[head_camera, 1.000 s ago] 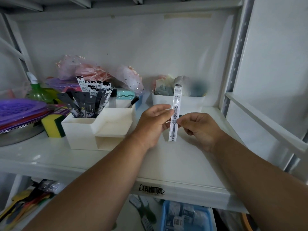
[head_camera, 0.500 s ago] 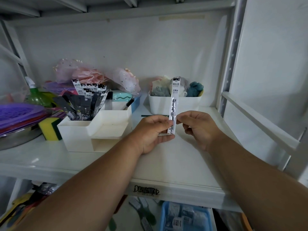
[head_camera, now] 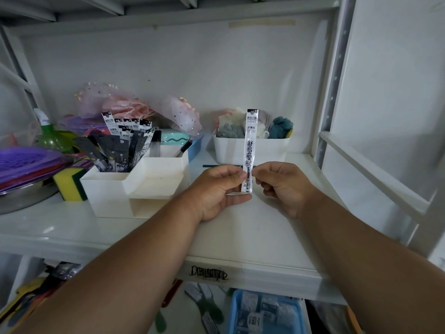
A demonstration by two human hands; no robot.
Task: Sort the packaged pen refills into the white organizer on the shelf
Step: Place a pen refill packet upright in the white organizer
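Reaching in over the white shelf (head_camera: pixel 240 237), both forearms meet near its middle. The left hand (head_camera: pixel 218 189) pinches the lower end of a packaged pen refill (head_camera: pixel 250 145), its thumb under the bottom edge and its fingers (head_camera: pixel 231 173) curled against the left side. The right hand (head_camera: pixel 284 184) holds the same packet from the right, fingers curled in on its lower part. The refill stands nearly upright above the shelf, its printed header at the top. Left of the hands sits the white organizer (head_camera: pixel 134 189); its back-left compartment holds a fanned bunch of packaged refills (head_camera: pixel 122 143), while the nearer stepped compartments show only bare plastic. A yellow-and-green sponge (head_camera: pixel 68 184) lies just beside its left wall. Farther back, behind the raised packet, a white bin (head_camera: pixel 265 149) holds folded cloths.
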